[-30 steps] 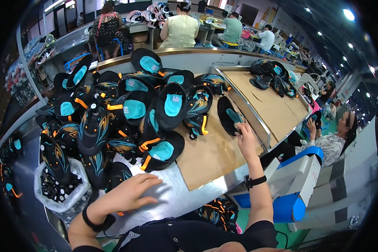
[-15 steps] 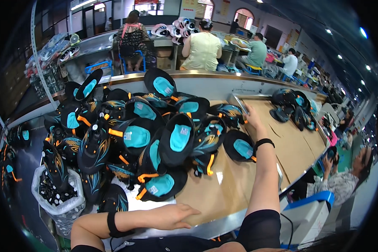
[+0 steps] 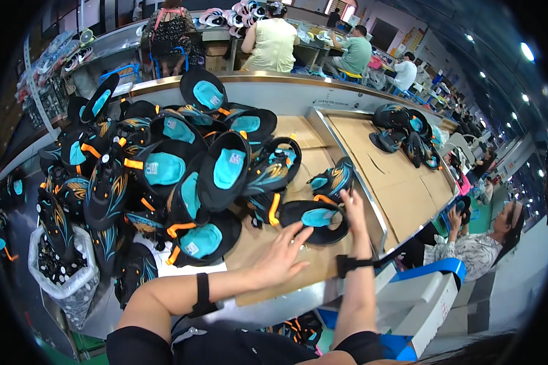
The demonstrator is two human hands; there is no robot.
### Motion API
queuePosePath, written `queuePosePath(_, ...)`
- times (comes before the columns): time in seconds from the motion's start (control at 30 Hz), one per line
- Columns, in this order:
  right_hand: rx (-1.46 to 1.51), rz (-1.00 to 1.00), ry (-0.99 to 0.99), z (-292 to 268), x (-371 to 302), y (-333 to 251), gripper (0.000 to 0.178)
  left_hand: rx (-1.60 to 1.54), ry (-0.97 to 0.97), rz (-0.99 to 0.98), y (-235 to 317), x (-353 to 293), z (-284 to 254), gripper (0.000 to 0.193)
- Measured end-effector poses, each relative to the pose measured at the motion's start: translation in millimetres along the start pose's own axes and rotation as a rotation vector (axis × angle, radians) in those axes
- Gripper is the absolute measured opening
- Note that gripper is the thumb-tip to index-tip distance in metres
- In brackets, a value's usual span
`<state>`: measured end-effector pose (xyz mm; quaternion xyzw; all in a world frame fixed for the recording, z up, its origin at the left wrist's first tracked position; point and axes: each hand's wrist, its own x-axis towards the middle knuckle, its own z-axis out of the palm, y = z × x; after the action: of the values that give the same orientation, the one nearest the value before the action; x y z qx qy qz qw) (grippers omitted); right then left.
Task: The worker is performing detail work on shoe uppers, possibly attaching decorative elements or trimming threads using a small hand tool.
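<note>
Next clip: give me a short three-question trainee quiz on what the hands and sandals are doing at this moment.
1. True or false: both hands touch the same black sandal with a teal insole.
2. Which hand rests on the sandal's far edge, by the metal rail? A) left hand B) right hand C) neither
3. Fill in: the large pile of sandals lies to the person's ____ side.

Key:
1. True: the left hand has its fingertips on the near edge and the right hand is on the far edge; the sandal lies flat on the cardboard sheet.
2. B
3. left
</note>
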<state>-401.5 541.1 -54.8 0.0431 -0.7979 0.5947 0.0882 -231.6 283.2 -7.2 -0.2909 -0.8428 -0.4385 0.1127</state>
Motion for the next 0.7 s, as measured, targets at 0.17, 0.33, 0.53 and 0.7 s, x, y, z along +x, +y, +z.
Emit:
queuePosePath(0.17,0.149,0.066,0.339,39,-152,-35,0.032,-0.106,-0.241,-0.232,26,-23,13,0.092)
queuePosePath(0.33,0.388,0.211,0.154,91,-254,-78,0.032,-0.07,-0.243,-0.522,33,-71,-15,0.065)
queuePosePath(0.53,1.116,0.25,-0.052,69,-281,-62,0.032,-1.298,0.311,-0.669,55,-204,-108,0.04)
queuePosePath(0.7,1.186,0.662,-0.323,63,-275,-20,0.026,-1.523,0.647,-0.937,46,-279,-124,0.049)
